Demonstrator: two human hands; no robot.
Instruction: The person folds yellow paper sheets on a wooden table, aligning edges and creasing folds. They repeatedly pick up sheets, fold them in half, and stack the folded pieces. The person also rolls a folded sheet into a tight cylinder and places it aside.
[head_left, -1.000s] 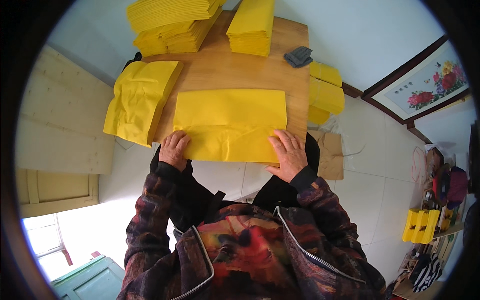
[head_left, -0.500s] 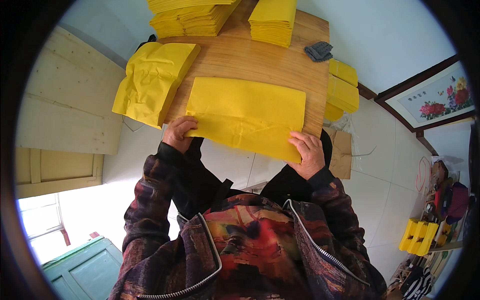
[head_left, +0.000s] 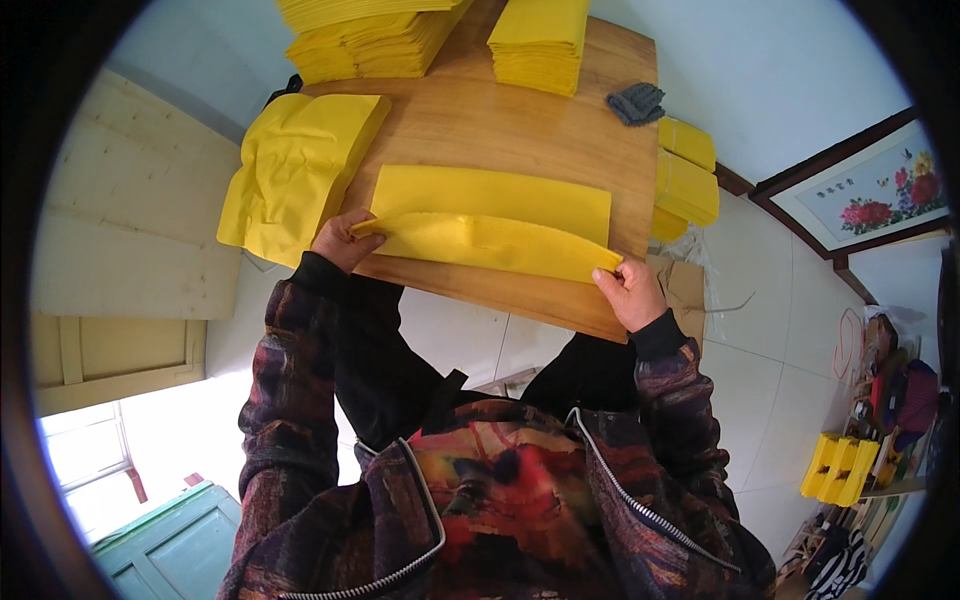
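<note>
A yellow paper sheet (head_left: pixel 490 205) lies on the wooden table (head_left: pixel 470 125) close to its near edge, with its near part lifted and folded over toward the far side. The raised flap bows between my two hands. At the flap's left end, my left hand (head_left: pixel 345 240) pinches the paper between thumb and fingers. My right hand (head_left: pixel 632 290) grips the right end the same way, thumb on top. Just left of my left hand lies a pile of creased yellow paper (head_left: pixel 295 170), its corner hanging over the table's edge.
Tall stacks of folded yellow paper (head_left: pixel 370 45) and a smaller stack (head_left: pixel 538 45) stand at the far side. A grey knitted cloth (head_left: pixel 636 104) lies at the far right. Beyond the right edge are yellow bundles (head_left: pixel 687 175) and a cardboard box (head_left: pixel 680 285). A framed flower picture (head_left: pixel 870 190) leans farther right.
Both hands have lifted the sheet's near edge off the table edge and carried it away from me, folding it over. The bare near strip of table now shows.
</note>
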